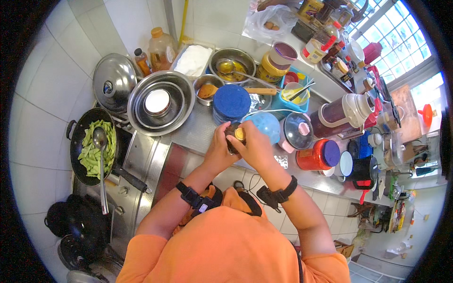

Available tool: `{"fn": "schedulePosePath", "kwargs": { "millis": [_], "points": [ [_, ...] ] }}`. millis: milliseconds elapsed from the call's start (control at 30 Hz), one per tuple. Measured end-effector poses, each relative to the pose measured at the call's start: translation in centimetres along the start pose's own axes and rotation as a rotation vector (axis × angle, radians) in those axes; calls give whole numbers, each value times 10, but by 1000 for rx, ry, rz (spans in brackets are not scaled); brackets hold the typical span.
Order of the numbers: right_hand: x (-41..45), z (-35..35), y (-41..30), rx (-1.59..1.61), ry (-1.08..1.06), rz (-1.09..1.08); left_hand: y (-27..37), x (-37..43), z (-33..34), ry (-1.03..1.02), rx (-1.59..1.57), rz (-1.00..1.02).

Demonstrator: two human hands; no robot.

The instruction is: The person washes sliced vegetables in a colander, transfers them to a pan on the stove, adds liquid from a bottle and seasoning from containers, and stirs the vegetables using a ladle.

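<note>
My left hand (220, 150) is wrapped around a small dark glass jar or bottle (233, 129) with a gold-coloured top, over the counter's front edge. My right hand (256, 145) has its fingers on the same container's upper part from the other side. Just beyond my hands stand a blue-lidded round container (231, 101) and a light-blue rounded bowl or lid (266, 126). At the far left, a black wok (75, 155) on the stove holds cut green vegetables (88, 155), with a metal spoon (102, 173) resting in them.
Nested steel bowls (189, 106) stand left of the blue lid. Behind are a tub of white powder (193, 61) and a steel bowl of oil with a ladle (247, 56). To the right are a lidded pot (296, 131), a large thermos (336, 116) and a red jar (311, 155). The wok handle (131, 179) points towards me.
</note>
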State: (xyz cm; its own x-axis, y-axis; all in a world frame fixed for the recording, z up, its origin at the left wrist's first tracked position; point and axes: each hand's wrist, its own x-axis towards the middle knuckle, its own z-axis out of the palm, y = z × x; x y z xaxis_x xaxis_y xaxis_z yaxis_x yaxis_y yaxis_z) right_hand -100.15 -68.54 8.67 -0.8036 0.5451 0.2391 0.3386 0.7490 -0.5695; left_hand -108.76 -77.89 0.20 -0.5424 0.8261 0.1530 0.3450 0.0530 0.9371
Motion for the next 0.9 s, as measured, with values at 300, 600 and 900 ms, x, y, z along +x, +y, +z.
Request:
{"fn": "schedulePosePath", "kwargs": {
  "millis": [300,600,900],
  "points": [
    [-8,-3,3,83,-26,131,5,3,-2,46,54,95],
    [-20,18,24,449,-16,227,35,23,-51,-19,64,199],
    [-23,19,28,472,-33,244,40,28,-53,-155,-261,-276]
  ]
}}
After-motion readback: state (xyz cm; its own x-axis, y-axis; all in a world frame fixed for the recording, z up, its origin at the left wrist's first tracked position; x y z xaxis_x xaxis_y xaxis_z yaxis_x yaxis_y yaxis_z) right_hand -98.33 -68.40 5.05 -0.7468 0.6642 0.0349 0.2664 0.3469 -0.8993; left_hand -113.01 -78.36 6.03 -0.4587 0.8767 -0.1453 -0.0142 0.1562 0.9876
